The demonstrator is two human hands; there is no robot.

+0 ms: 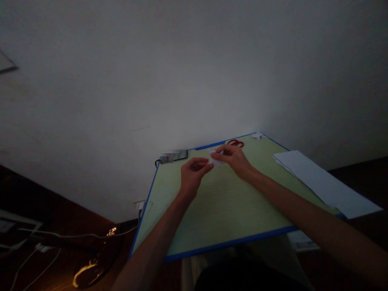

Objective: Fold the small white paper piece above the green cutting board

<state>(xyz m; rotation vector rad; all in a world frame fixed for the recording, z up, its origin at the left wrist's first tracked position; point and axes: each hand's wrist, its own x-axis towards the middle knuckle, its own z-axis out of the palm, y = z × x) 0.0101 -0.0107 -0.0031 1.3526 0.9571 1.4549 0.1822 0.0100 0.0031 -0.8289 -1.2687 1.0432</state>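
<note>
A small white piece of paper [217, 161] is held just above the pale green board [224, 210], near its far edge. My left hand [192, 174] pinches the paper's near left side with thumb and fingers. My right hand [235, 157] grips the paper's far right side, fingers curled over it. Most of the paper is hidden by my fingers. The scene is dim.
Red-handled scissors [236, 143] lie at the board's far edge, with a crumpled paper scrap [258, 136] at the far corner. A stack of white sheets [324, 182] overhangs the right side. A dark flat device [173, 156] sits by the wall, cables [45, 242] on the floor left.
</note>
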